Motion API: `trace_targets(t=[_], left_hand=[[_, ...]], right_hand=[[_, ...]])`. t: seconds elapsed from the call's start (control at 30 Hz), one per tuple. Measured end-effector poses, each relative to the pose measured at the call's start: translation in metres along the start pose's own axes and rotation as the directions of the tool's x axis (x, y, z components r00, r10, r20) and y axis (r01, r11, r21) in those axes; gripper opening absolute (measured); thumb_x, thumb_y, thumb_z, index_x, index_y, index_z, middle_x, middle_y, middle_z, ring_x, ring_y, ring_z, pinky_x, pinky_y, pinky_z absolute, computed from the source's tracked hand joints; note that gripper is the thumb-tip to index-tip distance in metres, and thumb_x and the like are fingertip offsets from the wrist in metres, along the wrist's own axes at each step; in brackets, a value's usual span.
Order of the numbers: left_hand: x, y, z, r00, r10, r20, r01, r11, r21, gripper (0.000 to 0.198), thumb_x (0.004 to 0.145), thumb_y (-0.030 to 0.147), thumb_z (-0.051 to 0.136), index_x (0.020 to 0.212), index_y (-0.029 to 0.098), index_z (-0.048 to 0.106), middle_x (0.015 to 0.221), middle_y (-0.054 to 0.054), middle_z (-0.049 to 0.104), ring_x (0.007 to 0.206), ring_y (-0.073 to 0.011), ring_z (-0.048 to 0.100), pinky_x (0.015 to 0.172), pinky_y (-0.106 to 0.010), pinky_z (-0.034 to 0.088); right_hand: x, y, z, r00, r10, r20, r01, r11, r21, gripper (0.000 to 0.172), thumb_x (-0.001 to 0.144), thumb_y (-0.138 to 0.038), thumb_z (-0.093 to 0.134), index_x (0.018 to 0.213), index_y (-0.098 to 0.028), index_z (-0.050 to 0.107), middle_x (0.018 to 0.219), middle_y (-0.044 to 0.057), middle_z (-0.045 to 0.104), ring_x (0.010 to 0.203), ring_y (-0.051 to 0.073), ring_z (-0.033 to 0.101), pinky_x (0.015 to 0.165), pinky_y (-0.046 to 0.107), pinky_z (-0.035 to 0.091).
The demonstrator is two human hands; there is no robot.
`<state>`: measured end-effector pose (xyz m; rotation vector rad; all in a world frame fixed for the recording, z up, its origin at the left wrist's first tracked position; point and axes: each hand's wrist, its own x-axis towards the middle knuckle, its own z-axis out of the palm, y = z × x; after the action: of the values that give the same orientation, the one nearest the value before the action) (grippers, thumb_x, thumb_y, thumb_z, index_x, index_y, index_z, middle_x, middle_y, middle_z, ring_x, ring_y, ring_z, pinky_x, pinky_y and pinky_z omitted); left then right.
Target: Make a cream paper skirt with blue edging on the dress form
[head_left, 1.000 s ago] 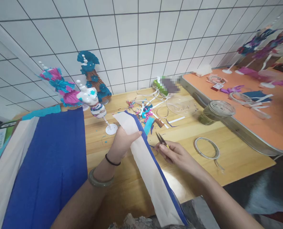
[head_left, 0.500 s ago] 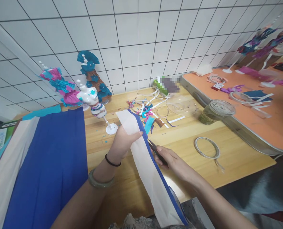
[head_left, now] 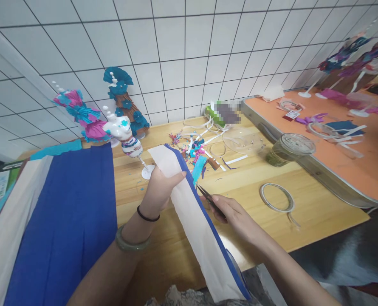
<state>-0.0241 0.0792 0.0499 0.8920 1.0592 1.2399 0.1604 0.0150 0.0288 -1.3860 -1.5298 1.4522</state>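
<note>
My left hand (head_left: 163, 185) is closed on a long white crepe paper strip (head_left: 192, 229) with a dark blue layer (head_left: 204, 212) along its right edge. The thumb presses on top near the far end, and the strip slants down toward my lap. My right hand (head_left: 227, 210) is closed round small black scissors (head_left: 212, 200). Their pointed blades are slightly apart, beside the blue edge and just below my left thumb. Whether the blades touch the paper I cannot tell.
Paper scraps (head_left: 195, 148) lie beyond the strip. A white dress-form figurine (head_left: 122, 129) and two paper-dressed ones stand at left, behind blue crepe paper (head_left: 71, 221). At right are a tape coil (head_left: 276, 197), a lidded jar (head_left: 287, 148) and an orange table (head_left: 335, 148).
My left hand and the strip's far end have shifted slightly left. The scissors have also moved a little; their blades remain by the blue edge.
</note>
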Motion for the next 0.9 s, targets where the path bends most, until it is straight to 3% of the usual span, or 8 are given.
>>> trace_targets(t=[0.17,0.33,0.47,0.7,0.9], left_hand=[[-0.002,0.003,0.001,0.998,-0.055,0.011,0.055,0.996,-0.066,0.046,0.058,0.015,0.077,0.100,0.016,0.058,0.095,-0.006,0.068,0.091,-0.0231,0.065,0.082,-0.037,0.053],[-0.005,0.005,0.004,0.993,-0.090,0.074,0.100,0.986,-0.134,0.042,0.060,0.015,0.076,0.098,0.015,0.059,0.091,-0.005,0.070,0.086,-0.0230,0.067,0.079,-0.037,0.054],[-0.006,0.005,0.005,0.983,-0.131,0.125,0.150,0.976,-0.159,0.039,0.063,0.017,0.074,0.098,0.015,0.059,0.087,-0.006,0.071,0.080,-0.0227,0.068,0.075,-0.036,0.055],[-0.009,0.005,0.008,0.980,-0.160,0.120,0.179,0.969,-0.168,0.037,0.063,0.019,0.074,0.098,0.015,0.060,0.091,-0.007,0.072,0.082,-0.0246,0.068,0.074,-0.037,0.055],[-0.009,0.006,0.010,0.993,-0.103,0.059,0.111,0.982,-0.154,0.039,0.061,0.018,0.076,0.097,0.017,0.061,0.093,-0.004,0.071,0.084,-0.0209,0.067,0.076,-0.032,0.054]], right_hand=[[-0.006,-0.001,-0.007,1.000,0.018,-0.019,-0.019,0.998,-0.062,0.043,0.092,-0.049,0.033,0.078,-0.017,0.058,0.063,-0.003,0.038,0.062,0.014,0.040,0.062,0.026,0.033],[-0.006,-0.003,-0.005,0.999,-0.004,0.050,0.007,0.998,-0.056,0.043,0.091,-0.051,0.034,0.067,-0.019,0.049,0.066,0.000,0.045,0.067,0.015,0.043,0.066,0.026,0.035],[-0.002,-0.003,-0.001,0.997,-0.010,0.076,0.009,1.000,0.022,0.043,0.091,-0.052,0.034,0.063,-0.020,0.040,0.060,-0.003,0.037,0.058,0.013,0.036,0.058,0.026,0.031],[0.005,-0.003,0.007,0.995,-0.058,0.081,0.050,0.993,0.105,0.043,0.093,-0.049,0.031,0.063,-0.019,0.040,0.057,-0.005,0.034,0.053,0.011,0.032,0.054,0.026,0.027],[0.011,-0.007,0.012,0.997,-0.068,0.035,0.064,0.991,0.119,0.041,0.092,-0.049,0.033,0.066,-0.019,0.043,0.061,-0.003,0.038,0.058,0.012,0.035,0.057,0.026,0.029]])
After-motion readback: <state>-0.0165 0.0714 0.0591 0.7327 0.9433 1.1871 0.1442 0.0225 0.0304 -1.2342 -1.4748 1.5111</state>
